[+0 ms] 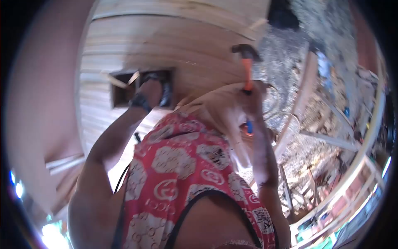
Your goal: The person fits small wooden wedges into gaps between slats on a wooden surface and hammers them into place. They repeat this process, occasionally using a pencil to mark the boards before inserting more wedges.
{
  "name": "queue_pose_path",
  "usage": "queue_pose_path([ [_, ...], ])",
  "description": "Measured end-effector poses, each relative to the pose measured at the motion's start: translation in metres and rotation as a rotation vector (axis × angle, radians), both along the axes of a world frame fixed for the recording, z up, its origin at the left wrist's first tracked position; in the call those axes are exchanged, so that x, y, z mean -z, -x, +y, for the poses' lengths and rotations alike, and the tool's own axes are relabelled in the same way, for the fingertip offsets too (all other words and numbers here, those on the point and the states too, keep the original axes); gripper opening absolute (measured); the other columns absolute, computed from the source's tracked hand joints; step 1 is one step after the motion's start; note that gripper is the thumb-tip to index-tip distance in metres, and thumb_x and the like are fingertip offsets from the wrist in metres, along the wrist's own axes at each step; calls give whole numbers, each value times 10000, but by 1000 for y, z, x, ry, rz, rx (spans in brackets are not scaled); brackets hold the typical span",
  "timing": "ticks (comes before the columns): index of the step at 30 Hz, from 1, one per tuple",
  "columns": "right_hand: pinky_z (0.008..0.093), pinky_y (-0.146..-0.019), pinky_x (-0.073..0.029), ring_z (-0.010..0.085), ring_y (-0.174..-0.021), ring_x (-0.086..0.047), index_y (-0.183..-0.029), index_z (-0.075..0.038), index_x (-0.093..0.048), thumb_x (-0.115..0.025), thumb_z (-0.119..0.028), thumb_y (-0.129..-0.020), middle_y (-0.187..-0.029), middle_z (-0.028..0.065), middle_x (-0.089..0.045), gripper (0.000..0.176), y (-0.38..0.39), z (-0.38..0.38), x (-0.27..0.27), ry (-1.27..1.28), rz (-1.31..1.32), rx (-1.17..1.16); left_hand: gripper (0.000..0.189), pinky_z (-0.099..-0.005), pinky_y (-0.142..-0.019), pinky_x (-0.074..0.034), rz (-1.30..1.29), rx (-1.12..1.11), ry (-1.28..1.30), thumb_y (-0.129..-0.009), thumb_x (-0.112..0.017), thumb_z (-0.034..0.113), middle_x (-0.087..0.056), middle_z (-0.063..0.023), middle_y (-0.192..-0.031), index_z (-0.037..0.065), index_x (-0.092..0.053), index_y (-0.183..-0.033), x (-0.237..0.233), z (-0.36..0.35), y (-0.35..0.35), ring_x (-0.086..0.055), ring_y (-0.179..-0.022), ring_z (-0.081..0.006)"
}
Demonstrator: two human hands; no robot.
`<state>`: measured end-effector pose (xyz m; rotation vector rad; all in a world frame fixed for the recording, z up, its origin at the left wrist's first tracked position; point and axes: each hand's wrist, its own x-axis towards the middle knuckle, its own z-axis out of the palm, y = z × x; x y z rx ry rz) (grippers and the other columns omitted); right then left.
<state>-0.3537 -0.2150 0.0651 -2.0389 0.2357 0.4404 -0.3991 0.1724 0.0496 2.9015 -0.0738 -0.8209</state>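
My right hand (253,97) is wrapped round the handle of a claw hammer (248,68). Its orange shaft points up and its dark head is at the top; a blue and orange handle end shows below the hand. At the left, my left hand (151,92) reaches into a dark open box (121,97) set on pale wooden boards. Its fingers are blurred and partly hidden, so what they hold cannot be made out. Light slivers of wood (133,77) stick up beside this hand. A dark band is on the left wrist.
Pale planks (186,45) run across the top. A brown panel (41,91) stands at the far left. On the right lie rubble (331,108), wooden beams (331,141) and a curved pale rail (369,141). A dark object (283,15) is at the top right.
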Motion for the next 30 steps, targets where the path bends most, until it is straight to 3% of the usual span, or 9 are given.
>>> queue_pose_path([
  [1, 368, -588, -460, 196, -573, -533, -856, -34, -575, -778, -253, -843, -657, 50, -556, 299, 7, -6, 18, 16, -58, 15, 209, -495, -760, -590, -32, 46, -36, -916, -519, 114, -717, -238, -934, 24, -706, -896, -1, -9, -3, -722, -864, -386],
  [4, 439, -669, -490, 306, -636, -615, -874, -19, -616, -765, -316, -846, -695, 118, -636, 334, 2, 3, -25, 258, -162, -88, 182, -468, -816, -587, 126, -31, -129, -876, -607, 134, -717, -241, -1000, 6, -716, -947, -16, -21, -19, -716, -956, -385],
  [6, 449, -701, -506, 334, -723, -680, -887, -15, -647, -757, -353, -845, -740, 156, -687, 358, 4, 6, -37, 253, 63, -84, 190, -465, -825, -587, 139, -13, -129, -874, -616, 142, -716, -247, -1006, 3, -722, -949, -16, -22, -22, -715, -967, -387],
  [11, 419, -689, -514, 292, -710, -681, -871, -23, -649, -784, -337, -834, -721, 144, -681, 344, 10, 5, -37, 254, 32, -47, 210, -471, -786, -596, 145, 195, -176, -905, -579, 156, -736, -204, -977, 20, -721, -978, 23, 8, -14, -730, -934, -382],
  [14, 428, -695, -514, 305, -721, -684, -873, -23, -648, -786, -340, -832, -729, 148, -681, 348, 11, 3, -31, 254, -6, -41, 197, -448, -840, -580, 93, -28, -148, -857, -605, 103, -713, -251, -977, -30, -697, -969, -14, -21, -11, -715, -954, -381],
  [18, 426, -699, -515, 318, -729, -683, -855, -20, -646, -788, -328, -831, -743, 159, -679, 340, 12, 1, -31, 234, -18, -17, 194, -459, -824, -573, 101, 159, -133, -847, -606, 100, -710, -249, -974, -23, -691, -971, -15, -12, -11, -710, -919, -391],
  [20, 425, -699, -514, 320, -727, -679, -849, -16, -645, -789, -327, -829, -741, 165, -676, 343, 12, 0, -30, 233, -31, -20, 178, -481, -799, -565, -116, 146, 39, -834, -614, 97, -706, -256, -930, -27, -698, -930, 3, 2, -5, -704, -882, -397],
  [24, 426, -694, -509, 325, -714, -666, -845, -5, -645, -785, -324, -826, -737, 183, -665, 349, 13, -2, -25, 236, -110, -54, 142, -493, -780, -560, -139, 59, 87, -818, -621, 95, -703, -249, -853, 0, -723, -847, -26, 1, -13, -699, -832, -405],
  [30, 475, -706, -508, 385, -775, -676, -894, -4, -652, -773, -359, -824, -780, 214, -678, 382, 6, -4, -30, 223, -29, -71, 148, -496, -732, -568, -33, 174, -32, -811, -620, 86, -710, -211, -802, 54, -739, -729, -62, 0, -16, -704, -764, -394],
])
